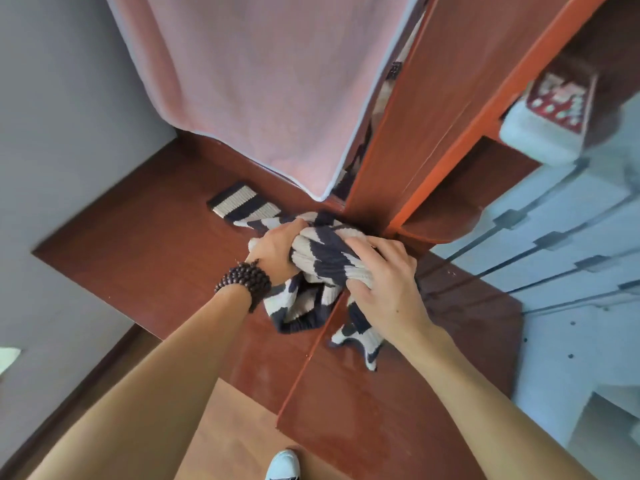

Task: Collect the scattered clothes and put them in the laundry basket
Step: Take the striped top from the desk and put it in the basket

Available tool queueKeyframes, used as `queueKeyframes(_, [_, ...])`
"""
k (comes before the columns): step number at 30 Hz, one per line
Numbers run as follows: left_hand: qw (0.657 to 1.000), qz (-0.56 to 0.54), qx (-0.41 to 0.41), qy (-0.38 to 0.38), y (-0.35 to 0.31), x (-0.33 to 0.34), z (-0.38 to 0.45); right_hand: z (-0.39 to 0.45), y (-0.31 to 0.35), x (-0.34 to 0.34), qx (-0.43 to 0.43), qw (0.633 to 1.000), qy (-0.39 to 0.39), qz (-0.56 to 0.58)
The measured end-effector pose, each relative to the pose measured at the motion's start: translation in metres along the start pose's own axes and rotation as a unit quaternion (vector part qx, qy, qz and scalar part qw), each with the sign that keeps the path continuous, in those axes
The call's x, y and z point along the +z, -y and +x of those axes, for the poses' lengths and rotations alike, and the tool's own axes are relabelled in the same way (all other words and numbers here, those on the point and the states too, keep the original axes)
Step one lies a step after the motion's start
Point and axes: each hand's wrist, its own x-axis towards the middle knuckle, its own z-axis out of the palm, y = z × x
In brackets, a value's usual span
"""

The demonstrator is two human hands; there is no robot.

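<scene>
Bunching a navy-and-cream striped knit sweater [325,261] between them, the left hand [277,249] and right hand [384,282] both have their fingers curled tight into the fabric. One striped end [242,202] lies flat on the reddish wooden platform [138,251] just beyond the left fingers; other folds hang below both palms. No laundry basket is in view, so I judge the task early: this garment is gathered, not yet carried or dropped in.

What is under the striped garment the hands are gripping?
Reddish-brown wooden surface shows beneath the striped garment; whatever lies under the bunched part held by left hand and right hand is covered.
</scene>
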Motion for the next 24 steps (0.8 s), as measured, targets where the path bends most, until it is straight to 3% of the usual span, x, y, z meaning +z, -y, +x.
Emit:
queueKeyframes(4, [0.989,-0.134,-0.001,-0.059,-0.068,-0.015,-0.021,-0.020,-0.005,-0.041,0.023,0.996,-0.061,0.057])
queueKeyframes(11, [0.980,-0.163,0.045,-0.106,-0.200,-0.036,-0.076,-0.071,-0.009,-0.133,0.027,0.970,-0.116,0.212])
queueKeyframes(17, [0.959,-0.249,0.132,-0.032,-0.346,-0.005,-0.169,-0.169,-0.011,-0.238,0.031,0.936,-0.192,0.294])
queueKeyframes(22, [0.912,-0.398,0.093,0.033,-0.446,0.065,-0.238,-0.276,-0.031,-0.312,0.065,0.917,-0.154,0.362])
queueKeyframes(24, [0.924,-0.368,0.100,0.024,-0.491,0.106,-0.269,-0.332,-0.054,-0.341,0.077,0.909,-0.181,0.367])
